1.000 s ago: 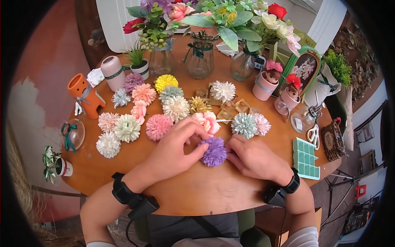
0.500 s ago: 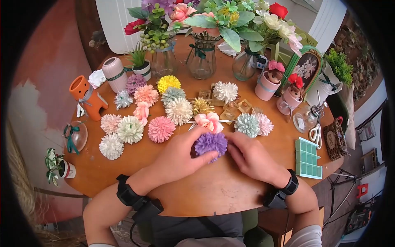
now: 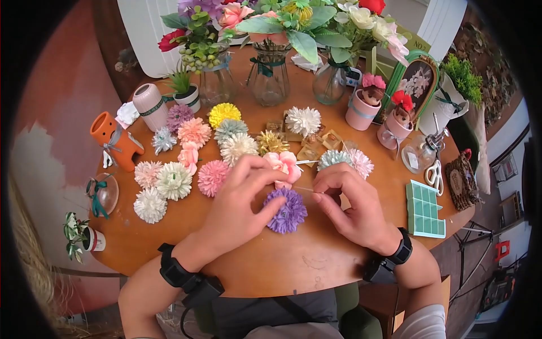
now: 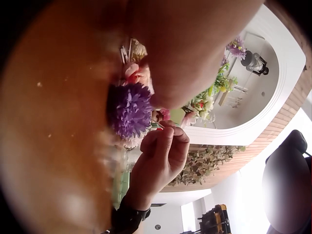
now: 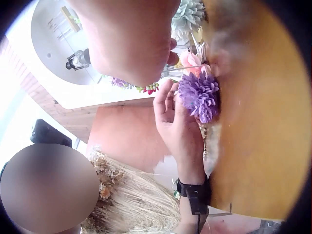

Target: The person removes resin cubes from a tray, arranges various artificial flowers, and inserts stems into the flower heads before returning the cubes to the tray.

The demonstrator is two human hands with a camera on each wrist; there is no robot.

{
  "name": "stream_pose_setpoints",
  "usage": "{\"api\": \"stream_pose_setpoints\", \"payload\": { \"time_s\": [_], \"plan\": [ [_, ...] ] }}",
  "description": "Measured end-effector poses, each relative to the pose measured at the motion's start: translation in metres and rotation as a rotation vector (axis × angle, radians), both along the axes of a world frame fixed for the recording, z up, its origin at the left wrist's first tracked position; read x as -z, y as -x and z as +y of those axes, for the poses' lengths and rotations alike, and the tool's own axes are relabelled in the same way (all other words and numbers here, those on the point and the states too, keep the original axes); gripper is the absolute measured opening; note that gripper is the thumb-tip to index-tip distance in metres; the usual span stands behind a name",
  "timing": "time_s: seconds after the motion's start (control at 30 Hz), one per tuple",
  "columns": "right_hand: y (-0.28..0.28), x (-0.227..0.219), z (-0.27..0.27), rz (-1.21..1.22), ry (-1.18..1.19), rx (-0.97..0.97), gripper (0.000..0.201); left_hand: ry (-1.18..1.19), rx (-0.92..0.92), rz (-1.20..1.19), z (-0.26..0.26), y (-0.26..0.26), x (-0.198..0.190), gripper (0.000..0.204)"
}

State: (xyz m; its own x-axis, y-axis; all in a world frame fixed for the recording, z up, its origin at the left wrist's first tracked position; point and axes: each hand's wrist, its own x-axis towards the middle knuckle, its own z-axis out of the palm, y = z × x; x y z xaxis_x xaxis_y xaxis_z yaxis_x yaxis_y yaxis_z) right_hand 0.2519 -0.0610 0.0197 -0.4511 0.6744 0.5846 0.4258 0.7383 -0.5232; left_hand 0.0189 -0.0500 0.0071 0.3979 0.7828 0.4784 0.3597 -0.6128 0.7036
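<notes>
A purple pompom-like artificial flower [image 3: 286, 211] faces up low over the table's front part. My left hand [image 3: 237, 206] curves around its left side, the thumb against the petals and the fingers bent beyond it. On the other side, my right hand [image 3: 353, 206] pinches a thin pale strand [image 3: 305, 188] between thumb and forefinger. In the right wrist view this strand [image 5: 187, 68] runs straight past the purple flower [image 5: 200, 96]. Pink roses [image 3: 284, 166] lie just behind the purple flower, with thin white sticks [image 3: 306, 162] beside them.
Several pompom flowers, such as a pink one [image 3: 213, 178] and a pale blue one [image 3: 334, 160], lie around the hands. Glass vases [image 3: 270, 85] of flowers stand behind. At right are a green compartment tray [image 3: 425, 209], scissors [image 3: 434, 178] and pink pots [image 3: 361, 113].
The purple flower was lifted and tilted in the left hand half a second ago; now it sits lower, facing up. The right hand has moved slightly up and right, a thin strand showing at its fingertips.
</notes>
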Motion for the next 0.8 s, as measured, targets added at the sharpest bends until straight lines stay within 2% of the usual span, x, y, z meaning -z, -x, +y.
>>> {"api": "stream_pose_setpoints", "payload": {
  "time_s": [0.07,0.1,0.17,0.2,0.27,0.3,0.37,0.4,0.5,0.57,0.63,0.7,0.77,0.8],
  "plan": [
    [0.003,-0.005,-0.002,0.047,0.007,0.005,0.014,-0.171,-0.021,-0.008,0.004,0.005,-0.003,0.026],
    [0.002,-0.002,-0.002,0.047,0.01,0.007,0.014,-0.167,-0.018,-0.007,0.004,0.008,-0.006,0.026],
    [0.0,0.006,-0.003,0.204,-0.001,0.032,0.015,-0.257,0.085,0.092,0.004,0.011,-0.013,0.023],
    [0.0,0.008,-0.005,0.204,0.003,0.034,0.015,-0.261,0.137,0.069,0.004,0.01,-0.012,0.025],
    [0.001,0.009,-0.009,0.367,-0.025,0.055,0.017,-0.254,0.187,0.08,0.005,0.004,-0.005,0.026],
    [0.001,0.009,-0.01,0.366,-0.02,0.054,0.017,-0.252,0.236,0.092,0.005,0.002,-0.002,0.028],
    [0.0,0.009,-0.014,0.332,-0.038,-0.081,0.02,-0.184,0.21,0.11,0.005,0.001,0.003,0.029],
    [0.0,0.007,-0.016,0.328,-0.026,-0.078,0.02,-0.154,0.214,0.111,0.008,0.002,0.005,0.029],
    [0.0,-0.005,-0.016,0.107,-0.086,-0.172,0.022,-0.05,0.231,0.071,0.011,0.0,0.012,0.025],
    [0.003,0.004,-0.008,0.156,-0.032,-0.152,0.025,0.098,0.23,0.03,0.009,-0.001,0.012,0.022],
    [0.007,0.011,-0.006,0.257,-0.158,-0.114,0.021,0.081,0.221,0.021,0.008,-0.005,0.013,0.02],
    [0.006,0.014,-0.009,0.264,-0.138,-0.091,0.02,0.12,0.209,0.022,0.008,-0.005,0.016,0.022],
    [0.0,0.006,-0.007,0.095,-0.054,-0.11,0.022,0.145,0.206,0.028,0.007,-0.004,0.014,0.024],
    [0.0,0.004,-0.005,0.099,-0.07,-0.117,0.022,0.143,0.217,0.029,0.008,-0.005,0.015,0.024]
  ]
}}
